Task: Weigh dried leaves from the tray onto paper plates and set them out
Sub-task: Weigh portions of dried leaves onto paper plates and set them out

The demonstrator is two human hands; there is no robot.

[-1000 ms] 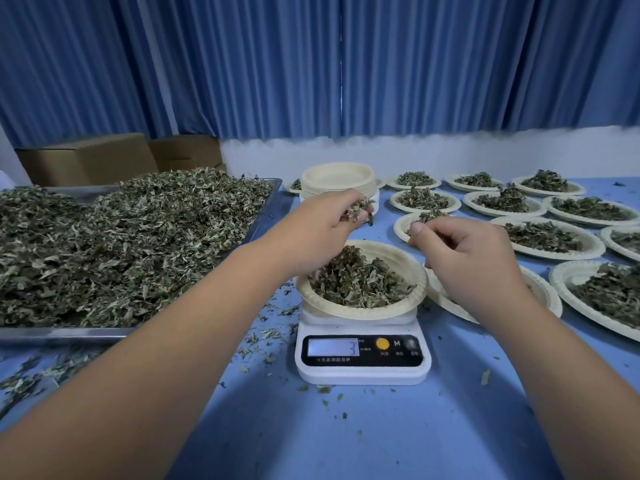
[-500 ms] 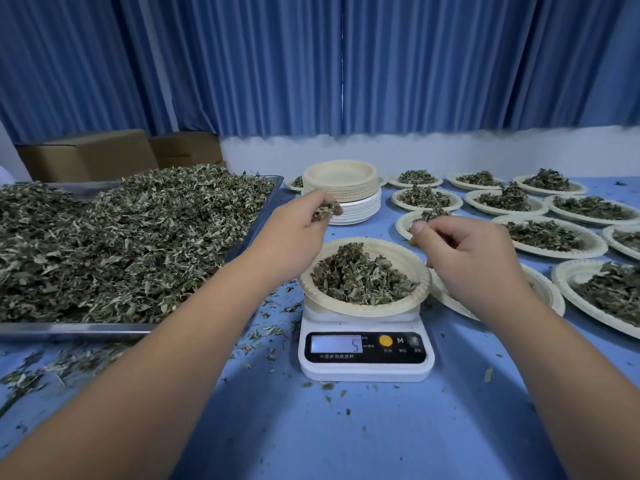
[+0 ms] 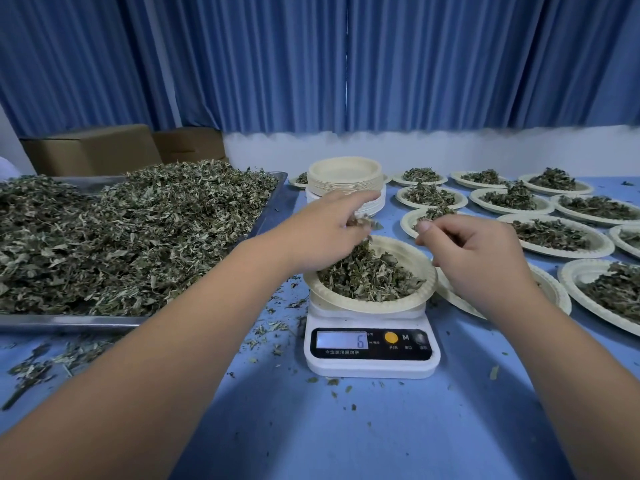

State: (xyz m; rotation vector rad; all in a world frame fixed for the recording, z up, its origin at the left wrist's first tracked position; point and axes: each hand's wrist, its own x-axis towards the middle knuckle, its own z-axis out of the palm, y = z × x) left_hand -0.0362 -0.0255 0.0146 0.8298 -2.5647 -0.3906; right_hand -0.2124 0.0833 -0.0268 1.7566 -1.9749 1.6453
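While our L hand (image 3: 322, 237) pinches a tuft of dried leaves (image 3: 362, 221) just above the plate (image 3: 425, 271) on the scale (image 3: 372, 358), our R hand (image 3: 478, 261) hovers right of it, fingers curled; can't tell if holding anything. We're topping up the wt. Next, prob. sprinkle bit by bit, watching the display (image 3: 341, 340).

Scale (image 3: 372, 355) display reads "6"; "M" beside orange button (image 3: 391, 337).

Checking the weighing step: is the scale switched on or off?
On: the scale has its display lit and showing a 6, with the leaf-filled plate resting on top.
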